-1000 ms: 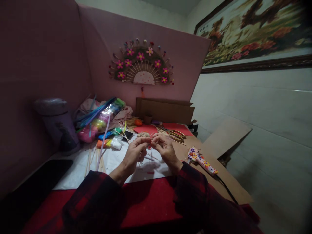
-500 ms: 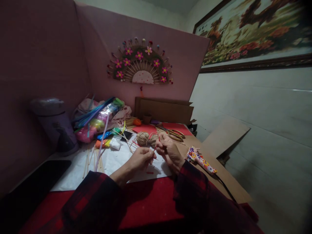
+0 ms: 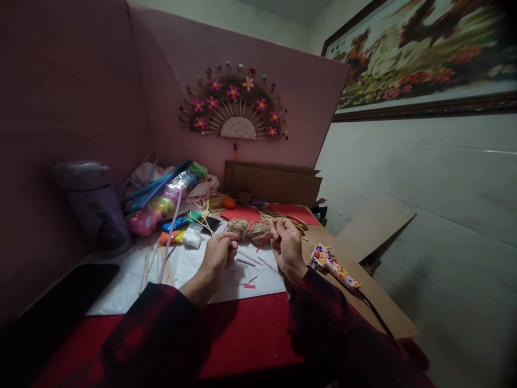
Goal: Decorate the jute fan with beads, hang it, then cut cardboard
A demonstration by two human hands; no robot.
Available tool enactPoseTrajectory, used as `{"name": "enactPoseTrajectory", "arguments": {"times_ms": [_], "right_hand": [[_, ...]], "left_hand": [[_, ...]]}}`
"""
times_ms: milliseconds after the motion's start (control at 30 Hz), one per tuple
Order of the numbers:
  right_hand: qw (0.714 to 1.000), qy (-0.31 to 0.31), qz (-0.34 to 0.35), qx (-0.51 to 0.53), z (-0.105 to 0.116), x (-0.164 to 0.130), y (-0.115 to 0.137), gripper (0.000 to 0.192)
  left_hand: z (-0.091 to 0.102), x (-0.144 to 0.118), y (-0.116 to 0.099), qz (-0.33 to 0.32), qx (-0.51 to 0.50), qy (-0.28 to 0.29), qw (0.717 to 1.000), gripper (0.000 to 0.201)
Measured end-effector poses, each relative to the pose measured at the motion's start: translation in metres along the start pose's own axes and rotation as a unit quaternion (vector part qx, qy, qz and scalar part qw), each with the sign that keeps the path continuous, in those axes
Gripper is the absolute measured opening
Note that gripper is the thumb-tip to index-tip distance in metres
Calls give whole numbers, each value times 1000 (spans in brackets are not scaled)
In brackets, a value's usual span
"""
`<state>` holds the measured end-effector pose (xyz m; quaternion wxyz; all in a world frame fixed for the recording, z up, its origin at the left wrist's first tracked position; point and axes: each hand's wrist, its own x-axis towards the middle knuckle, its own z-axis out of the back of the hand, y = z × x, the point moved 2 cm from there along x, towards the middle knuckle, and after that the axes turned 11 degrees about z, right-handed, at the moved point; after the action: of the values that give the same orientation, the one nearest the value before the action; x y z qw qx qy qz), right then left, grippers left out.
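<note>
My left hand is closed in a pinch over the white sheet; what its fingertips hold, if anything, I cannot make out. Farther right, my right hand pinches a small red piece, mostly covered by the fingers. The two hands are apart. Behind them lie bundles of brown twine. Thin wooden sticks show between the hands, and a short red strip rests near the sheet's front edge.
A flowered glue gun lies on cardboard at the right, near scissors. Coloured clay packets, loose sticks and a purple tumbler stand or lie left. A decorated fan hangs on the pink panel behind.
My hands have drawn apart, the left moving left and the right moving slightly right with the red piece. More of the sheet and sticks between them now shows.
</note>
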<state>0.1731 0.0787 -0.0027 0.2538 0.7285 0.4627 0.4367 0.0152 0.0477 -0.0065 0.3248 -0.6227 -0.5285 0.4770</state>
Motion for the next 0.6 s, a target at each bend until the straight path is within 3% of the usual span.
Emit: {"name": "enactPoseTrajectory", "arguments": {"times_ms": [200, 367, 600], "right_hand": [[989, 137, -50, -37, -12, -12, -3, 31], [967, 232, -68, -79, -17, -21, -6, 42], [958, 259, -77, -92, -15, -22, -8, 37]], "left_hand": [[-7, -8, -1, 26, 15, 41, 999, 15], [-10, -9, 1, -10, 74, 89, 993, 37], [-8, -8, 4, -11, 85, 88, 992, 32]]}}
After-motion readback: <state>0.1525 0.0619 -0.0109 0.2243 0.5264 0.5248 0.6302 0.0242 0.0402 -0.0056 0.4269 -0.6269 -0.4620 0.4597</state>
